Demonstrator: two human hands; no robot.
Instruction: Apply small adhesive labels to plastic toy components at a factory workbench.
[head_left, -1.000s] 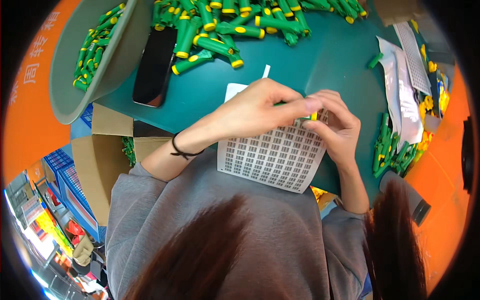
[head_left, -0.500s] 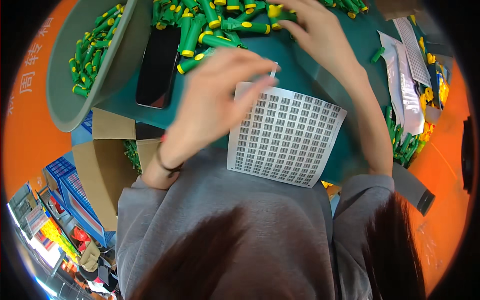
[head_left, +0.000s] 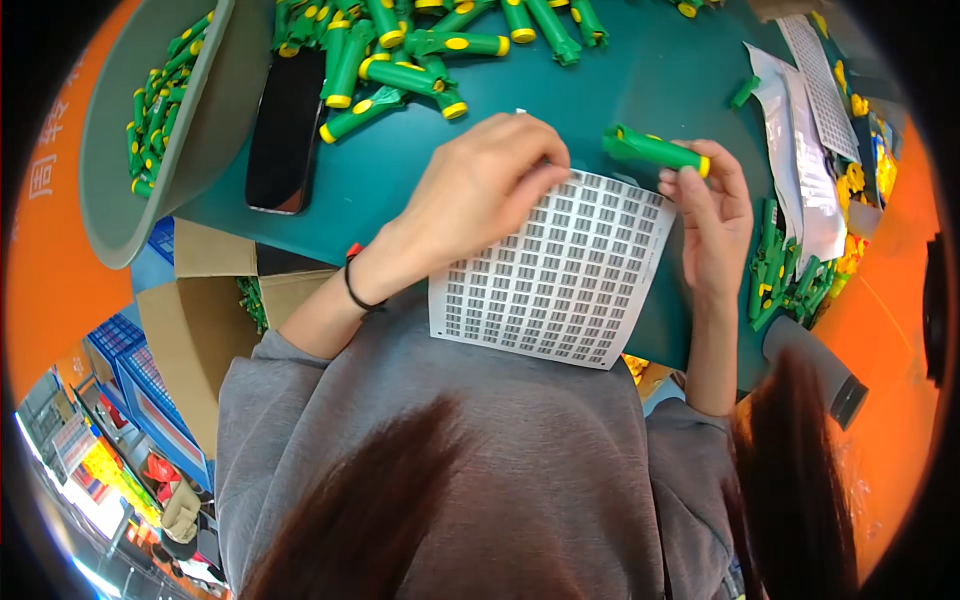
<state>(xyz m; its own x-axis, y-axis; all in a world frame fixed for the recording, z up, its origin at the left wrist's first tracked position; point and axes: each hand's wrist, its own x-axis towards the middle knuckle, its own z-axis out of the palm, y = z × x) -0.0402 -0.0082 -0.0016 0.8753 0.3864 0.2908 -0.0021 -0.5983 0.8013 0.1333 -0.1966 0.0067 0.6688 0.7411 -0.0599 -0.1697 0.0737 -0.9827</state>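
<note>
A white sheet of small printed labels (head_left: pixel 550 270) leans over the table's near edge, against my shirt. At its upper left edge, my left hand (head_left: pixel 490 185) is closed with thumb and forefinger pinched together; what lies between them is hidden. My right hand (head_left: pixel 715 215) grips a green plastic tube with a yellow end cap (head_left: pixel 655 152) by the capped end, beside the sheet's upper right corner. The tube lies nearly level, its green end toward the left hand and slightly blurred. More such green tubes (head_left: pixel 455 43) are heaped at the far side of the table.
A grey-green basin (head_left: pixel 215 110) with more tubes stands at the left, next to a black phone (head_left: pixel 283 135). Green pieces (head_left: pixel 785 275), a plastic bag (head_left: pixel 800 150) and another label sheet (head_left: pixel 818 85) lie right. An open cardboard box (head_left: pixel 195 350) sits below left.
My right hand has come back from the far heap with a green tube in it. My left hand has moved slightly right and down; the white strip at its fingertips no longer shows.
</note>
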